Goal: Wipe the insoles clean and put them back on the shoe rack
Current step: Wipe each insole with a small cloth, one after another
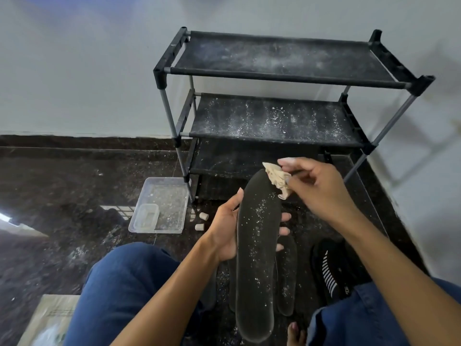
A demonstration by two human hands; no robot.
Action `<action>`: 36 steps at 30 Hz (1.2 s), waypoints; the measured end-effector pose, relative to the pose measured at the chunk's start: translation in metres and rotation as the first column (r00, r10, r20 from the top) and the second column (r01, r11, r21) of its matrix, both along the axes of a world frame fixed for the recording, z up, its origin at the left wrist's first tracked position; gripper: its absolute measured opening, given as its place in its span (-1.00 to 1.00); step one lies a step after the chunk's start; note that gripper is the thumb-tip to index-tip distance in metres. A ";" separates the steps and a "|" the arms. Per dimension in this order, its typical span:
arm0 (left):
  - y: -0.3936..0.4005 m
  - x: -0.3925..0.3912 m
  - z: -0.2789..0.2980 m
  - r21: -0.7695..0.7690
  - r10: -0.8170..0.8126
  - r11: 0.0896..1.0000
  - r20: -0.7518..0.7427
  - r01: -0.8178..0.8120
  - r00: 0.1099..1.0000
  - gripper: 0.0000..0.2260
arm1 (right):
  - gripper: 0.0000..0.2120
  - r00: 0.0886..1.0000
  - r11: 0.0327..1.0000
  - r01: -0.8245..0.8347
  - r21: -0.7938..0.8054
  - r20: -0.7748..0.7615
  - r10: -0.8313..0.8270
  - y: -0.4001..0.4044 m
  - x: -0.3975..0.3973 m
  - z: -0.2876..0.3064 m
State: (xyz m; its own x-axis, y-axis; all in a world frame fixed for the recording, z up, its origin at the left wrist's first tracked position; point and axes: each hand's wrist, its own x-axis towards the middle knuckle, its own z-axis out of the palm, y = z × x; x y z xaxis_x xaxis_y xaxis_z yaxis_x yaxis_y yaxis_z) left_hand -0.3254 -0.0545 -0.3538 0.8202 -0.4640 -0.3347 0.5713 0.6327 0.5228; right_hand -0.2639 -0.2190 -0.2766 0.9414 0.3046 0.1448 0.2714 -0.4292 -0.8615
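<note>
Head view looks down past your knees in blue trousers to a dark speckled floor, where your left hand (225, 229) grips a long black insole (257, 248) from beneath, thumb along its left edge and fingertips showing past its right edge. That insole runs lengthwise away from you, toe end up near the rack, and its upper face is dotted with white specks, thickest around the middle. Your right hand (314, 186) pinches a crumpled beige cloth (278, 178) between thumb and fingers, and the cloth touches the insole at its far right edge, close to the toe. On the floor under the held insole lies a second insole (287, 278), partly hidden, also dusted white. Just right of it sits a black shoe (329, 270) with white stripes. A black shoe rack (282, 78) with three fabric shelves stands against the pale wall just beyond your hands; all its shelves carry white powder and hold no shoes or insoles. Left of the rack's foot rests a clear plastic tray (162, 206) with a smaller clear container inside, and two small cork-like stoppers (201, 221) lie between tray and your left hand. A printed paper bag (50, 318) shows at lower left.
</note>
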 end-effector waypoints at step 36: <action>-0.016 -0.006 0.006 0.087 0.059 0.995 -0.122 -0.048 0.991 0.05 | -0.80 0.932 0.862 -0.250 -0.441 0.130 0.338 0.027 -0.025 -0.029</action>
State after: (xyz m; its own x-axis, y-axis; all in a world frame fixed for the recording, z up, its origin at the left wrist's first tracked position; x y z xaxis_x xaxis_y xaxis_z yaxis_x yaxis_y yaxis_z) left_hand -0.3312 -0.0706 -0.3481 0.7927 -0.3867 -0.4713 0.6016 0.6211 0.5023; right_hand -0.2894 -0.1917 -0.3053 0.7634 0.6353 0.1168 0.5856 -0.6045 -0.5400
